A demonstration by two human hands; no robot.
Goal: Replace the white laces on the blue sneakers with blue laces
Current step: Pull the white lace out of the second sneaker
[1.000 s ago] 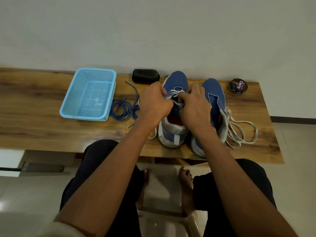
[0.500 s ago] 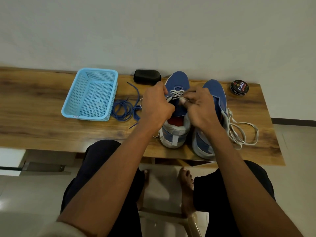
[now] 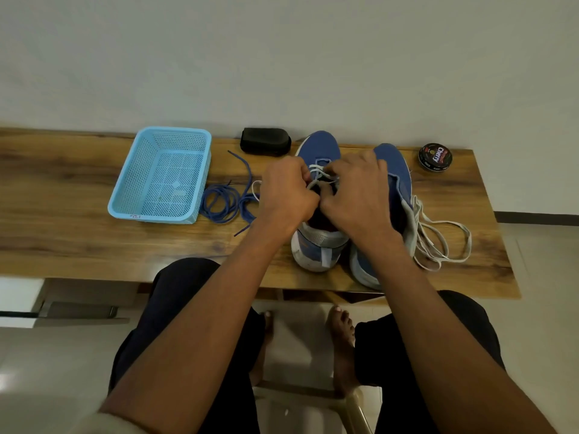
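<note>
A: Left sneaker [image 3: 318, 148] stood on the wooden table [image 3: 62, 195], toe to the wall, white lace [image 3: 319, 175] part-threaded near the toe eyelets.

B: Hands?

A: Left hand [image 3: 286, 195] and right hand [image 3: 357, 195] both curled over the tongue, fingertips pinching that lace. Exact strand hidden.

B: Other shoe?

A: Right sneaker [image 3: 393, 170] touching it, unlaced; its loose white lace [image 3: 438, 242] heaped beside. Blue laces [image 3: 224, 202] coiled just left, by the light-blue basket [image 3: 163, 177]. Black case [image 3: 265, 141] and polish tin [image 3: 435, 157] at the back.

B: Risks?

A: Judged: a hard tug could snag at an eyelet or tip the shoe; the trailing lace could tangle with the blue coil.
</note>
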